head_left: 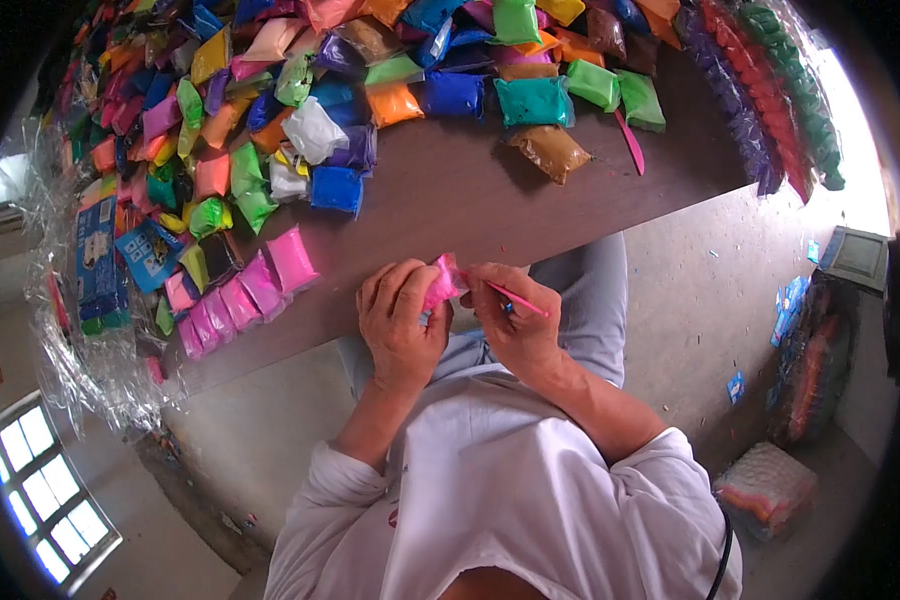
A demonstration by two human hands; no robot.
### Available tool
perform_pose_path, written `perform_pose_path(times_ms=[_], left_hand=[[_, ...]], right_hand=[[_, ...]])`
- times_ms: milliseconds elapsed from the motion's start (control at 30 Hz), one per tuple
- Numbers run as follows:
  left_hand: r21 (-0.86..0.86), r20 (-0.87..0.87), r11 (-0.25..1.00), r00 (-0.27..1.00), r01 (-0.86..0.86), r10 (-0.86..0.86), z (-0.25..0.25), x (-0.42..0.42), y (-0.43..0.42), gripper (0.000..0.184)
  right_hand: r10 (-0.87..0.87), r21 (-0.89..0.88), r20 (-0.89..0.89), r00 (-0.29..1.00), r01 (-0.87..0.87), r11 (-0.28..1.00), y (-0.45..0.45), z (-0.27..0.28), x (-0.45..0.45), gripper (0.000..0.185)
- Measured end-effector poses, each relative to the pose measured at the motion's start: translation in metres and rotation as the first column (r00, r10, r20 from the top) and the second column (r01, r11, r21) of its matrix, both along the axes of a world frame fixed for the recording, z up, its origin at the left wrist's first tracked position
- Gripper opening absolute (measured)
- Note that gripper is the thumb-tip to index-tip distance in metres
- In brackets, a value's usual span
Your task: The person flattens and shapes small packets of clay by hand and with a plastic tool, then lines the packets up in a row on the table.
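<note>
Over my lap at the table's front edge, my left hand (400, 320) is closed on a small pink clay packet (441, 284). My fingers cover part of it. My right hand (522, 325) pinches a thin pink plastic modelling tool (517, 298), and its fingertips are close to the packet's right end. Whether the tool's tip touches the packet is hidden. Left of my hands, several pink clay packets (240, 303) lie in a row near the edge. A similar pink plastic knife (630, 145) rests farther back on the table.
The brown table (430, 200) bears a large heap of coloured clay packets (260, 130). Blue printed boxes (98, 255) and clear plastic wrap (80, 370) are at the left. Long purple, red and green bagged strips (785, 100) hang over the right end. Scraps litter the floor (680, 290).
</note>
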State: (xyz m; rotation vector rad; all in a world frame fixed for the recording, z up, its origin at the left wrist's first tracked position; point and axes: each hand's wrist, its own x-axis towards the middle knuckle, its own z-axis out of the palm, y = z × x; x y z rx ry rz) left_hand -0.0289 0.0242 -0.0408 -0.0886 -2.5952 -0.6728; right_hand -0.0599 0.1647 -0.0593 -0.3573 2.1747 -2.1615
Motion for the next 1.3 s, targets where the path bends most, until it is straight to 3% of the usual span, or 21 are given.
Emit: perform_pose_path(times_ms=[67,133,233,533,667,933,1233,1300], left_hand=[[0.004,-0.002,1.0,1.0,0.002,-0.002,-0.001,0.0,0.0,0.038],[0.008,-0.004,1.0,1.0,0.004,-0.004,-0.001,0.0,0.0,0.039],[0.001,-0.006,1.0,1.0,0.01,-0.01,0.0,0.0,0.0,0.039],[0.008,0.018,1.0,1.0,0.008,-0.008,0.001,0.001,0.001,0.039],[0.021,0.028,1.0,1.0,0.004,-0.004,0.002,0.001,0.003,0.039],[0.028,0.059,1.0,0.998,0.008,-0.009,0.006,0.001,0.005,0.041],[0.012,0.12,1.0,0.993,0.008,-0.009,0.01,0.005,0.009,0.045],[0.016,0.134,1.0,0.991,-0.002,-0.001,0.011,0.005,0.01,0.046]], right_hand=[[0.006,0.059,-0.094,0.996,0.0,0.998,0.001,-0.002,-0.004,0.012],[-0.002,0.201,-0.376,0.926,0.084,0.976,0.001,0.004,-0.009,0.024],[0.0,0.319,-0.41,0.912,0.144,0.937,0.003,0.005,-0.008,0.026],[-0.017,0.387,-0.328,0.945,0.15,0.91,0.005,0.013,-0.012,0.021],[-0.016,0.39,-0.384,0.923,0.178,0.903,0.005,0.008,-0.015,0.024],[0.11,0.532,-0.291,0.95,0.065,0.844,0.011,0.026,-0.019,0.017],[0.187,0.485,-0.149,0.971,-0.093,0.87,0.018,0.029,-0.026,0.019],[0.177,0.53,-0.197,0.964,-0.048,0.847,0.016,0.029,-0.025,0.017]])
